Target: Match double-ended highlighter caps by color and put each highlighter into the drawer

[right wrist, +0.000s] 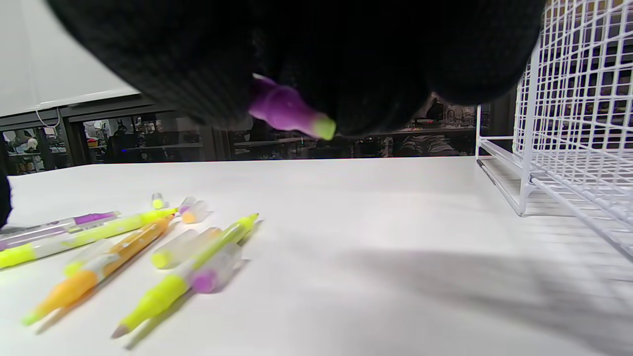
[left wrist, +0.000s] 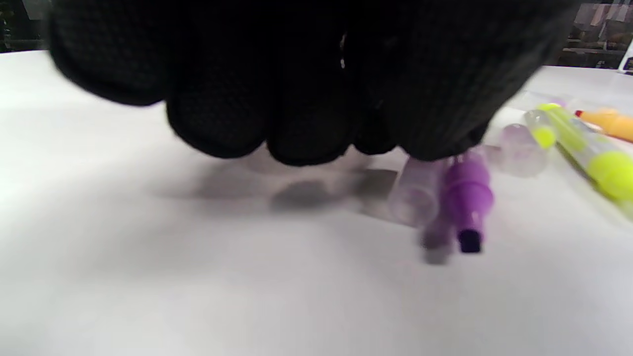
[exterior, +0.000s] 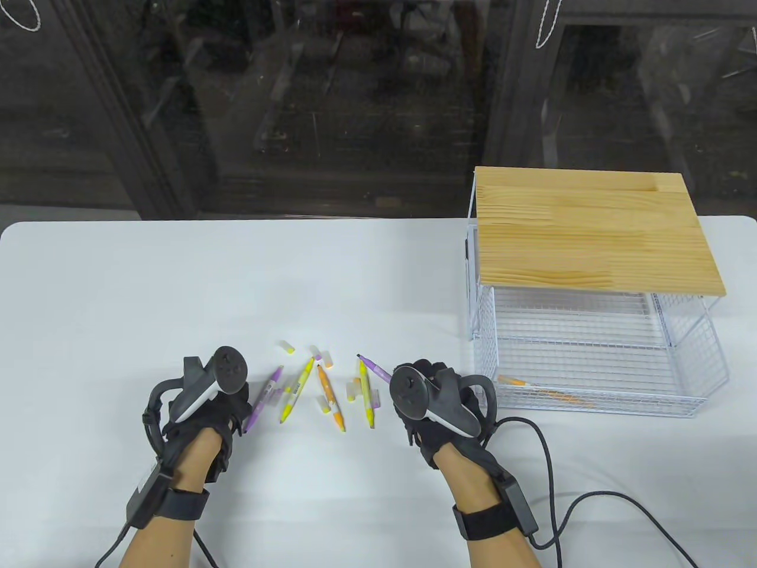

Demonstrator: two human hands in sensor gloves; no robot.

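Nearest us are our two gloved hands, low at the table's near side. Our left hand [exterior: 204, 408] rests knuckles-down with fingers curled together beside a purple highlighter [exterior: 263, 399] whose bare tip pokes out past the glove in the left wrist view; we cannot tell whether the fingers actually grip it. Our right hand [exterior: 434, 402] holds another purple highlighter [right wrist: 289, 109], its fingers closed round the barrel (the exposed tip looks yellow-green). Between the hands lie two yellow highlighters [exterior: 295, 390], an orange highlighter [exterior: 330, 397] and several loose caps [exterior: 288, 347] on the white table [exterior: 118, 296]. We can read no writing; the barrel labels are too small. To the right the wire drawer [exterior: 597, 361] stands pulled out under its wooden top [exterior: 591, 231], an orange highlighter already inside [exterior: 514, 381]. Bare table stretches to the left and far edges.
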